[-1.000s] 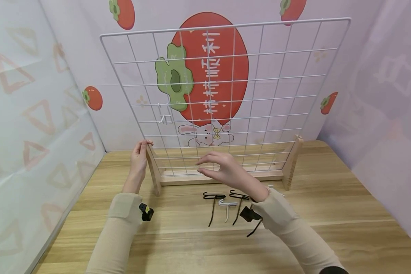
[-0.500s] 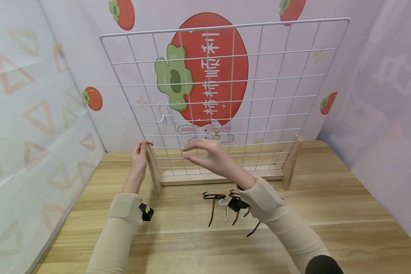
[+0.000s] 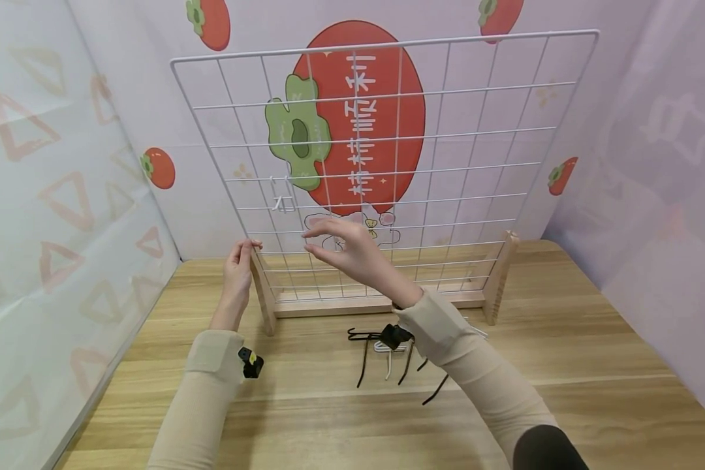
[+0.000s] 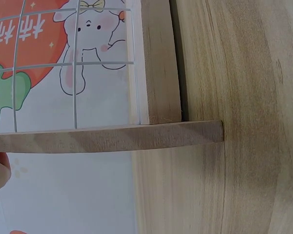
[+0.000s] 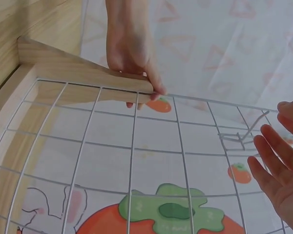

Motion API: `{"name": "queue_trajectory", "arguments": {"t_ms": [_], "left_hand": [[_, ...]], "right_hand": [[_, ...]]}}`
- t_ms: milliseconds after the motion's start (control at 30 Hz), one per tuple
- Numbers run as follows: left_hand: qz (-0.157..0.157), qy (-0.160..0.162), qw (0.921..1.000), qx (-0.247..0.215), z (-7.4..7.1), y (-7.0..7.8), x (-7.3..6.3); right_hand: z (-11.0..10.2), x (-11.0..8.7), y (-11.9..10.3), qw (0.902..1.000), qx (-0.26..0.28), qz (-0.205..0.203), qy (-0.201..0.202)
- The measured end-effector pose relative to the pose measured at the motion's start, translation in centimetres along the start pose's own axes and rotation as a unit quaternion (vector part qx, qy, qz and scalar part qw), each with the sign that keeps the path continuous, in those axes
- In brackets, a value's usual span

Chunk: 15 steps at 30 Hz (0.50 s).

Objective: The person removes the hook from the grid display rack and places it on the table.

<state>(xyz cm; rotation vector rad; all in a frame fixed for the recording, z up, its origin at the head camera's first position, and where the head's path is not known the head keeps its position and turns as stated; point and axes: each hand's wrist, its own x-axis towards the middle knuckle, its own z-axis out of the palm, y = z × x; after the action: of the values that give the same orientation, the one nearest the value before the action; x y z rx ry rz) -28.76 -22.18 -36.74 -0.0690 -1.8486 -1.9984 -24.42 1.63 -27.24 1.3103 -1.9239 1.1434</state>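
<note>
A white wire grid panel (image 3: pixel 388 45) stands upright in a wooden stand (image 3: pixel 305 309). My left hand (image 3: pixel 235 277) pinches the upper end of the stand's left leg (image 3: pixel 264 294), with the thumb on one side and fingers on the other in the right wrist view. One white hook (image 3: pixel 283 203) hangs at the left of the grid. My right hand (image 3: pixel 355 253) is in front of the lower middle of the grid, thumb and fingers apart and gently curved, holding nothing. In the right wrist view that hand (image 5: pixel 281 168) appears beside the hook (image 5: pixel 238 139).
Several black hooks (image 3: pixel 362 358) and a white hook (image 3: pixel 389 371) lie on the wooden table (image 3: pixel 305 418) in front of the stand, partly covered by my right forearm. A printed backdrop (image 3: pixel 476 215) rises behind the grid.
My right hand has moved left and slightly up along the front of the grid. My left hand keeps its hold on the stand's leg.
</note>
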Motion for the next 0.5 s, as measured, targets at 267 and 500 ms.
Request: {"name": "queue_trajectory", "arguments": {"t_ms": [267, 500], "left_hand": [[-0.003, 0.003, 0.9999, 0.012, 0.0, 0.1, -0.2], [-0.002, 0.006, 0.9999, 0.013, 0.0, 0.1, -0.1]], "right_hand": [[0.5, 1.4, 0.3, 0.9998, -0.008, -0.007, 0.016], [0.8, 2.6, 0.3, 0.9997, 0.001, 0.004, 0.024]]}}
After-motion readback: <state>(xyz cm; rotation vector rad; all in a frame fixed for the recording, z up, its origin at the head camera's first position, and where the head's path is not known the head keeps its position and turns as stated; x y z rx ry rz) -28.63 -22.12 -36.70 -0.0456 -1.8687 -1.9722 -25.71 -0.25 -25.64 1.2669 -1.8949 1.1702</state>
